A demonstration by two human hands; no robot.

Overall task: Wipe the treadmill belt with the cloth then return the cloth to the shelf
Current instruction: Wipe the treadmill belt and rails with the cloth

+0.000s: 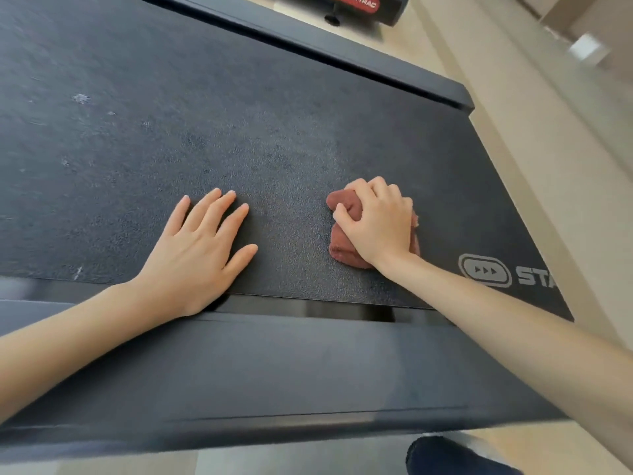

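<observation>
Caught, nearest the camera, a dark rounded shape (pixel 455 454) at the bottom edge, cut off and too blurred to name. Leaned both bare arms over the treadmill's end cover (pixel 274 365). Laid the left hand (pixel 202 248) flat on the treadmill belt (pixel 239 114), fingers straight and spread, holding nothing, seemingly as a brace. Bunched the reddish-brown cloth (pixel 342 204) under the right hand (pixel 376 228), fingers curled over the wad and pressing it to the belt, near a printed logo (pixel 486 270) partly hidden by the forearm.

Judged the wiping as under way, not finished: found pale specks (pixel 81 98) and dusty streaks farther up the belt on the left, well apart from the cloth. Could not judge the cleanliness of the near strip. Counted the return to the shelf as not yet done, with the cloth in hand. Saw no shelf anywhere.

Made out, beyond the side rail (pixel 342 53), only the base of another machine (pixel 356 3) with a red label, cut off at the top edge, and blurred pale floor (pixel 548 166).
</observation>
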